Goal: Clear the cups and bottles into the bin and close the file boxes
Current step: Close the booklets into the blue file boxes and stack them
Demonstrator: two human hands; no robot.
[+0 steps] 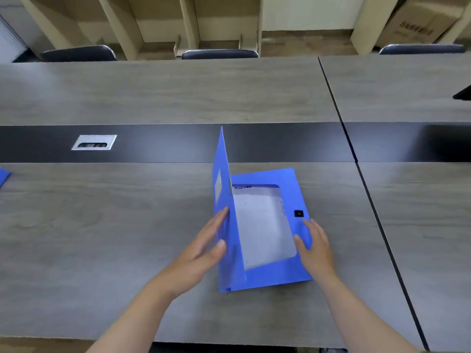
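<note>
A blue file box (277,272) lies on the grey table (102,225) in front of me, with white paper inside. Its lid (225,200) stands nearly upright along the box's left side. My left hand (204,250) presses flat against the outer face of the lid with straight fingers. My right hand (316,245) rests on the box's right edge, just below a small black clasp (298,213); its thumb lies on the inside face. No cups or bottles are in view.
A black strip (280,142) with a silver cable port (94,142) runs across the table. A corner of another blue item (3,175) shows at the left edge. Chairs (219,54) and cardboard boxes (418,24) stand beyond the far side. A seam (369,189) separates a second table on the right.
</note>
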